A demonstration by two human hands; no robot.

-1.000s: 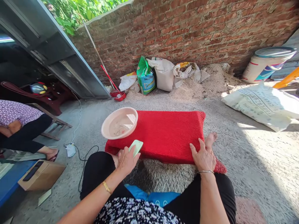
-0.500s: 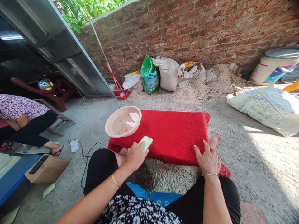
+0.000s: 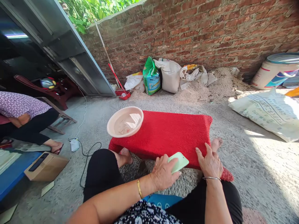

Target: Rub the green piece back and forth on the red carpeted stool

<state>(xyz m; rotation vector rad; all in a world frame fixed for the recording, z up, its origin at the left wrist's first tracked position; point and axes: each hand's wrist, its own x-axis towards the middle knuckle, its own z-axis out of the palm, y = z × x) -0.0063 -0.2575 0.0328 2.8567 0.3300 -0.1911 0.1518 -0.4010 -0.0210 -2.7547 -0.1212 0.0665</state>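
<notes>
Since the earlier frame, the left hand [image 3: 163,172] has swung rightward along the near edge of the bench [image 3: 163,124], taking the green piece [image 3: 179,161] with it; the right hand [image 3: 210,162] has kept its place at the near right corner.

Brick wall [image 3: 210,37] behind: rough, reddish, pale mortar. Floor [image 3: 98,112]: grey, coarse concrete. Bench: low, oblong, draped in red cloth [image 3: 205,124], pile short and fuzzy, hanging over the near edge and the right end.

Basin [image 3: 113,124]: round, pale pink, smooth, wide-rimmed; rests on the cloth at the left end. Small specks and a bright angular patch inside.

Left hand: back uppermost, forearm slanting across the body from lower left, fingers beyond, thumb on the near side, pinching the green piece. Right hand: back uppermost, spread wide, thumb apart from the fingers, laid on the cloth.

Green piece: pale, flat, smooth-faced, rounded corners, tilted; held at the near edge of the bench, left of the right hand. Contact with cloth: cannot tell.

Left wrist: gold bracelet [image 3: 139,188]. Right wrist: thin silvery bangle [image 3: 212,178].
</notes>
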